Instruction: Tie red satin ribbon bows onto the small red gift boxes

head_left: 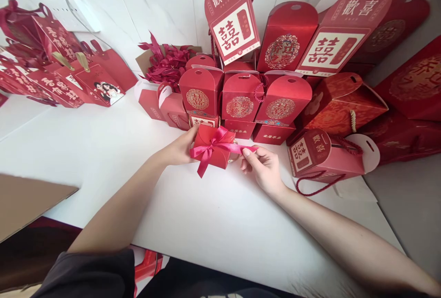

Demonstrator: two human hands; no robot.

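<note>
One small red box (222, 160), pink bow (211, 146) on top, front and centre over the white table (206, 224)!
Left hand (182, 147) grips its left side, while the right hand (263, 167) pinches a pink ribbon end (237, 148) out to the right, just in front of the stacked red gift boxes (241, 100).

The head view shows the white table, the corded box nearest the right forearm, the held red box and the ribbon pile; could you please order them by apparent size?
1. White table, by far the largest
2. Corded box
3. Held red box and ribbon pile: too alike to rank
</note>
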